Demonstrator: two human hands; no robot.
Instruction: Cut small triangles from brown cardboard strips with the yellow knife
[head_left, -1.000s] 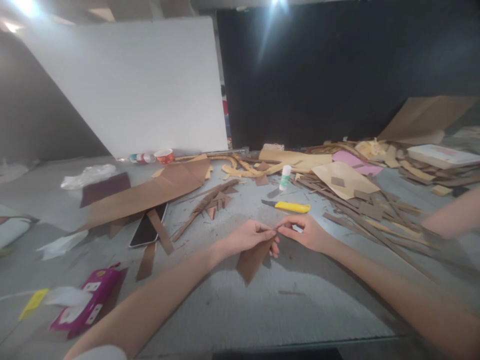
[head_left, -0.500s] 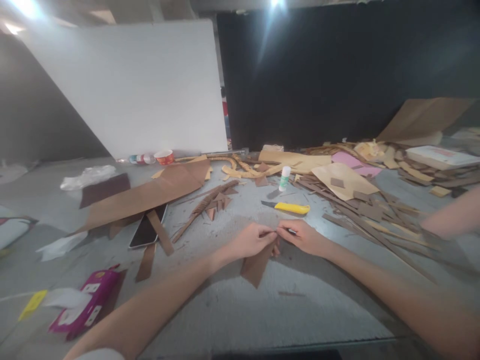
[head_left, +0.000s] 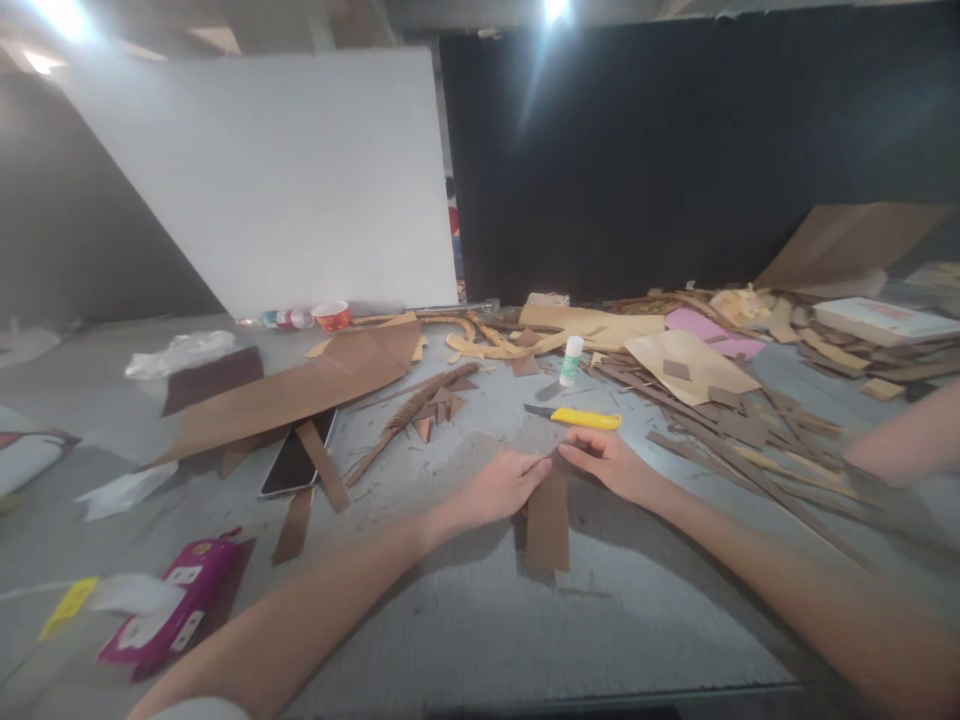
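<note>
A strip of brown paper or thin card (head_left: 548,525) hangs from my two hands, its lower end pointing toward me. My left hand (head_left: 512,483) pinches its upper left part, fingers closed. Close beside it, my right hand (head_left: 606,462) grips the upper right corner between thumb and fingertips. Just beyond my right hand lies a yellow utility knife (head_left: 586,418), its dark blade pointing left. Behind the knife a glue stick (head_left: 571,360) stands upright with its white cap on. To the left rest small brown triangular scraps (head_left: 439,405) and a rolled brown paper twig (head_left: 401,418).
A long brown paper sheet (head_left: 292,390) partly covers a phone (head_left: 300,462) at left. A purple tissue pack (head_left: 187,605) lies front left. Many brown strips (head_left: 720,440) spread over the right side, near another person's forearm (head_left: 911,440). White (head_left: 300,180) and black boards (head_left: 675,150) stand behind.
The brown strip has swung from a leftward slant to nearly straight toward me. My hands stay close together, with the right-hand fingers slightly shifted. The other items lie as before.
</note>
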